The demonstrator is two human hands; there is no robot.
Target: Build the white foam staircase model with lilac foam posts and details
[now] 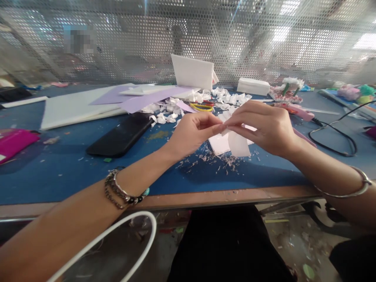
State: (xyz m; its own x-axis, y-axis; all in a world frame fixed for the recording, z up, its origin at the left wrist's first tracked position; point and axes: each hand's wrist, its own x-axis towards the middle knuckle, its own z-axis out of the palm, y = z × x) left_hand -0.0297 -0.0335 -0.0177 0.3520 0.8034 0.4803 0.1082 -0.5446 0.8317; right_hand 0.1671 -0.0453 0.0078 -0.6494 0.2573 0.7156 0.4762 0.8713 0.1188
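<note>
Both hands meet over the blue table, fingertips pinched together on a thin piece of white paper (239,144). My left hand (192,131) grips its left side between thumb and forefinger. From the right, my right hand (264,121) pinches the same piece, its fingers covering part of it. The lower end of the paper hangs down below my fingers. Beneath it lies a flat white pad (219,145) with tiny scraps scattered about. Just beyond my hands rest scissors with yellow and red handles (201,107), among curled white paper pieces (167,107).
A black phone-like slab (120,135) lies left of my hands, near lilac and white sheets (79,103). A pink glue gun (299,111) with a black cord (337,137) is at right. A perforated metal screen (132,43) stands behind the table. A white cable (141,215) loops below.
</note>
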